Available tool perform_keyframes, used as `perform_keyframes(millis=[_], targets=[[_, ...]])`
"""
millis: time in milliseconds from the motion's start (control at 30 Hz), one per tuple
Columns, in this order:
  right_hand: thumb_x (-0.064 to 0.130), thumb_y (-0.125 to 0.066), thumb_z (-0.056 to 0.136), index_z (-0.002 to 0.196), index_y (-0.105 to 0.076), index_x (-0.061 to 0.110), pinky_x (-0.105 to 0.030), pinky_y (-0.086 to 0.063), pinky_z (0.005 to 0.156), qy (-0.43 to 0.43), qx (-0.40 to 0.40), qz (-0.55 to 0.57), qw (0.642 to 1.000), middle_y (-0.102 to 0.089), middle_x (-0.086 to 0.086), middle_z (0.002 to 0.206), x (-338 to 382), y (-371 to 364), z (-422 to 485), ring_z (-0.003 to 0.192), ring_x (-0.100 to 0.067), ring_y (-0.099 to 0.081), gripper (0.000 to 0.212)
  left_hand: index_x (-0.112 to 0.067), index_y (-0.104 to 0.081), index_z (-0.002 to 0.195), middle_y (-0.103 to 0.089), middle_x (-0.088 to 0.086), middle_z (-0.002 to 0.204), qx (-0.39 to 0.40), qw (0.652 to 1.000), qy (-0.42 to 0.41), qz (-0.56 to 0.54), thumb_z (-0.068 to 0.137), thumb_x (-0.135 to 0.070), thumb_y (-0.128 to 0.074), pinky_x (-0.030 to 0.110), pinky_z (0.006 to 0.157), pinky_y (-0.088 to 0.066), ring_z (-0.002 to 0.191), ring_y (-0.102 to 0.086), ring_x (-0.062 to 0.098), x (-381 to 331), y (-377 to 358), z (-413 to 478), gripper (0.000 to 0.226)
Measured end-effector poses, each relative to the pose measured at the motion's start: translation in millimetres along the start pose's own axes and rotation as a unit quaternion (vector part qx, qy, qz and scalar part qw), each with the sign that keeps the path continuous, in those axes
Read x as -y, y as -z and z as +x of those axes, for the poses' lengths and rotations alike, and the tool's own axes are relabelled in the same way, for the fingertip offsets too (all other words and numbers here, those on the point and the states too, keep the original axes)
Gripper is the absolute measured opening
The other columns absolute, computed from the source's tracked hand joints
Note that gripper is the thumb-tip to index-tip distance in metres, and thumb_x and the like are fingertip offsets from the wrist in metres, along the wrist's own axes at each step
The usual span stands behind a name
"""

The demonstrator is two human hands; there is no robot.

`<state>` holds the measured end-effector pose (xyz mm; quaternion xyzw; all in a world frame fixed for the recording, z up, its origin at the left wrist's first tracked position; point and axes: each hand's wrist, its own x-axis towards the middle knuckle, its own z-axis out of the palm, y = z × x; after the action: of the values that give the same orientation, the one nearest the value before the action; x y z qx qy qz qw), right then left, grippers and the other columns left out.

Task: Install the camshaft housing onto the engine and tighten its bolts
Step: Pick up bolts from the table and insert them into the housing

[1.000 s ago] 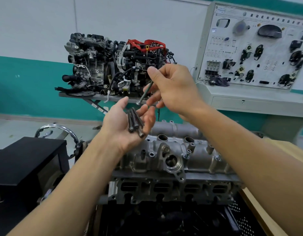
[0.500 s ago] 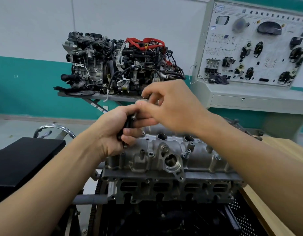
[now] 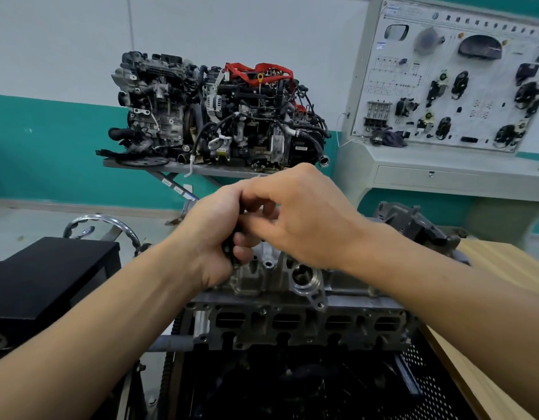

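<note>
Head view: clutching bolts (image 3: 231, 254) in curled left hand (image 3: 212, 241) above camshaft housing (image 3: 259, 278), probing that fist with right hand (image 3: 307, 219), hold not showing; risking fumbling one into open bores (image 3: 301, 274).

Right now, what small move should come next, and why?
Probably pull one of the dark steel bolts from the left hand with the right hand and seat it in an empty hole of the grey aluminium camshaft housing; right fingers meet that fist.
</note>
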<state>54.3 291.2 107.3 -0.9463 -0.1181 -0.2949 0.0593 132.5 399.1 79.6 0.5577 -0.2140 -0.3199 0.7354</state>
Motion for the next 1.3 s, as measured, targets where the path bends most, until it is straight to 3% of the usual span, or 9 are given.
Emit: perform_keyframes(millis=[167, 267, 367, 467, 633, 733, 800, 1100, 1300], targets=[[0.013, -0.068, 0.084, 0.082, -0.074, 0.012, -0.041, -0.054, 0.069, -0.032, -0.069, 0.060, 0.995, -0.073, -0.001, 0.077, 10.6, -7.0, -6.7, 0.075, -0.024, -0.068, 0.007, -0.020, -0.057, 0.046, -0.051, -0.010, 0.047, -0.046, 0.998, -0.030, -0.031, 0.096, -0.032, -0.055, 0.013, 0.032, -0.022, 0.032, -0.026, 0.005, 3.8, -5.6, -5.3, 0.051], [0.004, -0.073, 0.079, 0.078, -0.076, 0.008, -0.038, -0.058, 0.065, -0.065, -0.120, 0.144, 0.980, -0.074, -0.001, 0.069, 14.2, -3.5, -6.3, 0.066, -0.016, -0.071, 0.005, -0.021, -0.060, 0.063, -0.047, -0.009, 0.052, -0.030, 0.998, -0.028, -0.043, 0.095, -0.038, -0.059, 0.013, 0.031, -0.022, 0.031, -0.027, 0.005, 0.7, -5.8, -5.0, 0.037], [0.000, -0.075, 0.077, 0.074, -0.077, 0.008, -0.026, -0.056, 0.055, -0.166, -0.107, 0.264, 0.944, -0.072, -0.002, 0.062, 2.6, 11.7, 1.0, 0.056, -0.008, -0.067, 0.009, -0.021, -0.066, 0.085, -0.062, -0.007, 0.063, -0.001, 0.997, -0.019, -0.076, 0.096, -0.046, -0.058, 0.012, 0.029, -0.022, 0.031, -0.026, 0.004, -0.4, -0.9, -0.9, 0.028], [-0.003, -0.070, 0.078, 0.071, -0.075, 0.000, -0.020, -0.045, 0.050, -0.244, -0.061, 0.332, 0.909, -0.071, -0.009, 0.063, -16.6, 28.6, 6.7, 0.052, -0.009, -0.056, 0.008, -0.013, -0.065, 0.096, -0.074, 0.004, 0.084, -0.012, 0.997, 0.014, -0.079, 0.096, -0.052, -0.055, 0.012, 0.029, -0.021, 0.030, -0.027, 0.002, 4.5, 9.6, 4.4, 0.040], [0.008, -0.069, 0.076, 0.071, -0.079, 0.009, -0.017, -0.047, 0.051, -0.222, 0.089, 0.202, 0.950, -0.073, -0.003, 0.063, -24.4, 35.0, 4.7, 0.053, -0.006, -0.058, 0.011, -0.012, -0.059, 0.090, -0.071, 0.004, 0.077, -0.073, 0.995, -0.020, -0.069, 0.095, -0.040, -0.061, 0.015, 0.028, -0.023, 0.033, -0.028, 0.004, 10.4, 20.6, 8.6, 0.029], [0.016, -0.069, 0.073, 0.068, -0.079, 0.016, -0.018, -0.040, 0.044, -0.183, 0.167, 0.134, 0.960, -0.068, 0.002, 0.055, -17.9, 26.1, 2.9, 0.045, -0.004, -0.047, 0.011, -0.012, -0.056, 0.083, -0.071, 0.005, 0.079, -0.091, 0.990, -0.061, -0.090, 0.094, -0.034, -0.063, 0.016, 0.028, -0.023, 0.033, -0.028, 0.004, 3.6, 23.8, 8.6, 0.026], [0.018, -0.070, 0.073, 0.067, -0.078, 0.016, -0.022, -0.037, 0.044, -0.178, 0.188, 0.123, 0.958, -0.065, -0.005, 0.056, -16.3, 19.7, 3.5, 0.047, -0.010, -0.043, 0.011, -0.014, -0.055, 0.080, -0.069, 0.005, 0.079, -0.090, 0.988, -0.070, -0.099, 0.094, -0.033, -0.063, 0.016, 0.028, -0.023, 0.033, -0.027, 0.004, -1.7, 27.2, 7.7, 0.025], [0.013, -0.067, 0.075, 0.065, -0.078, 0.014, -0.021, -0.039, 0.044, -0.190, 0.145, 0.176, 0.955, -0.071, -0.007, 0.061, -22.4, 21.4, 4.4, 0.046, -0.008, -0.046, 0.015, -0.017, -0.049, 0.077, -0.054, -0.001, 0.055, -0.095, 0.984, -0.148, -0.031, 0.093, -0.021, -0.064, 0.014, 0.032, -0.018, 0.032, -0.024, 0.006, -2.0, 45.6, 3.9, 0.022], [0.011, -0.067, 0.075, 0.066, -0.077, 0.012, -0.019, -0.039, 0.043, -0.197, 0.149, 0.169, 0.954, -0.070, -0.009, 0.062, -28.0, 22.1, 2.5, 0.042, -0.005, -0.045, 0.014, -0.019, -0.050, 0.072, -0.051, -0.003, 0.053, -0.113, 0.972, -0.201, 0.035, 0.091, -0.016, -0.067, 0.015, 0.034, -0.020, 0.036, -0.028, 0.008, 3.2, 47.5, 7.5, 0.025]])
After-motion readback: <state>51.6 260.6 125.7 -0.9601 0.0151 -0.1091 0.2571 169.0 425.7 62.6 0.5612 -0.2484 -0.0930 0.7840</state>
